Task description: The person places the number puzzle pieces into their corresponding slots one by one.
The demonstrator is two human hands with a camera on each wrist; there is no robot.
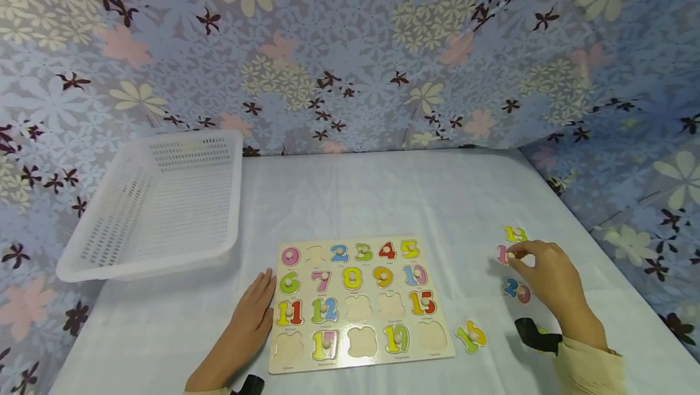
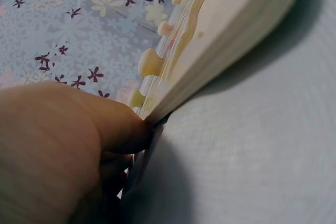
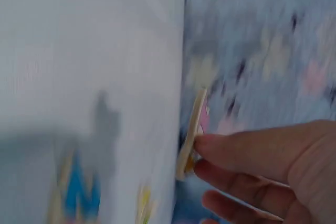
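Note:
A wooden number puzzle board lies on the table with several numbers set in it and several bare recesses. My left hand rests against its left edge, fingers straight; in the left wrist view the thumb touches the board's side. Off to the right, my right hand pinches a pink number piece between thumb and fingers. The right wrist view shows this piece nearly edge-on, lifted off the cloth. Fingers hide part of its number. Close around that hand lie a yellow 13 and a 20.
A green and orange 16 lies just right of the board. Another yellowish piece is mostly hidden under the right wrist's black camera. A white plastic basket stands at the back left. Flowered cloth hangs behind the table.

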